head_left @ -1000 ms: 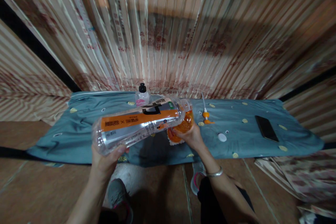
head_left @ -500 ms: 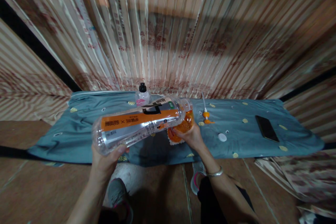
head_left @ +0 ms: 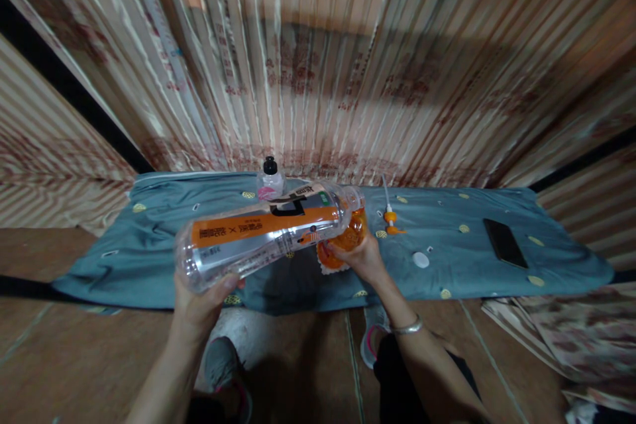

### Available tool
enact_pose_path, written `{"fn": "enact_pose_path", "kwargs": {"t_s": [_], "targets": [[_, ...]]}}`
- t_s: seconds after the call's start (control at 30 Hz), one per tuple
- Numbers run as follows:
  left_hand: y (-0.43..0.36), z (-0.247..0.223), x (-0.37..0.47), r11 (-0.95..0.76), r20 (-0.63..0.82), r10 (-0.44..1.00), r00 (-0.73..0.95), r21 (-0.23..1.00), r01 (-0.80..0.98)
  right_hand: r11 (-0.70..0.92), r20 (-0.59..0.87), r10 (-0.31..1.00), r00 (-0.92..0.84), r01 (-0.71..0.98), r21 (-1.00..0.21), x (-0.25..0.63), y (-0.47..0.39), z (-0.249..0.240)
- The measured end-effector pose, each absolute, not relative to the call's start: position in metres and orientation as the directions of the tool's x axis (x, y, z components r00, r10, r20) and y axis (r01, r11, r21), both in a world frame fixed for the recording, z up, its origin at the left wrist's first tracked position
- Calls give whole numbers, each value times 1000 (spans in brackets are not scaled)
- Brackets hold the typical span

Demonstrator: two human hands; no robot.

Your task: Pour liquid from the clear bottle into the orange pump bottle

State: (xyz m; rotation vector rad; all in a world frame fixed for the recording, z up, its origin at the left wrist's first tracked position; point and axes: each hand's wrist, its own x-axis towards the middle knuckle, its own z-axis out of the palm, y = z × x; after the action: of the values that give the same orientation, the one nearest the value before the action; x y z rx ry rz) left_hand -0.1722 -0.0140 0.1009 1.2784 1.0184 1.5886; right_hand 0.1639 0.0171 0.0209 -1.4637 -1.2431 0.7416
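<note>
My left hand (head_left: pixel 203 301) is wrapped round the base end of a large clear plastic bottle (head_left: pixel 268 232) with an orange and silver label. The bottle is tilted nearly flat, its neck to the right and a little higher in the picture. Its mouth meets the top of an orange bottle (head_left: pixel 352 232), which my right hand (head_left: pixel 362 258) grips from the right side. Whether the two rims touch, I cannot tell. To the right of that lies an orange pump top (head_left: pixel 390 217) with a clear tube. A round white cap (head_left: pixel 421 260) rests nearby.
A small clear bottle with a black cap (head_left: pixel 270 179) stands behind the large one. At the right lies a dark phone (head_left: pixel 505 243). Blue patterned cloth (head_left: pixel 144 245) covers the narrow table, with a striped curtain (head_left: pixel 318 79) hanging behind. Black poles slant at both sides.
</note>
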Motion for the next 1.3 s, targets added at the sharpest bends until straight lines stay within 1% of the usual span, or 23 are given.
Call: {"fn": "enact_pose_path", "kwargs": {"t_s": [0.03,0.07,0.1,0.17,0.33,0.37,0.4,0.43,0.6,0.8,0.97,1.17,1.3], "targets": [[-15,104,-169,-318,302,943,-138,941,-114,70,161,949,271,317,-946,164,17,22],[-16,107,-165,-347,319,927,-199,929,-126,72,163,950,266,319,-945,164,16,23],[-17,110,-161,-365,331,919,-215,920,-142,74,163,952,261,319,-945,164,16,25],[-19,113,-157,-388,351,912,-214,906,-167,71,155,954,255,312,-947,163,15,26],[-16,106,-165,-388,362,915,-178,911,-142,48,139,948,286,302,-952,161,16,26],[-14,103,-169,-383,361,919,-162,913,-142,49,140,948,287,300,-953,161,16,25],[-13,100,-173,-365,352,930,-107,919,-146,53,142,948,286,298,-953,161,16,25],[-12,97,-176,-358,346,933,-99,920,-157,58,146,948,282,296,-953,162,16,25],[-11,89,-182,-371,349,927,-137,907,-199,78,156,951,269,279,-957,161,16,24],[-7,85,-184,-372,357,928,-107,901,-224,113,174,952,252,239,-964,159,18,19],[-3,91,-182,-381,376,925,-60,903,-199,116,174,951,257,226,-967,161,17,21],[2,105,-175,-344,343,938,-45,908,-239,122,189,948,255,257,-959,161,15,26],[7,111,-167,-401,403,914,-43,883,-246,121,190,952,241,273,-954,160,15,29]]}}
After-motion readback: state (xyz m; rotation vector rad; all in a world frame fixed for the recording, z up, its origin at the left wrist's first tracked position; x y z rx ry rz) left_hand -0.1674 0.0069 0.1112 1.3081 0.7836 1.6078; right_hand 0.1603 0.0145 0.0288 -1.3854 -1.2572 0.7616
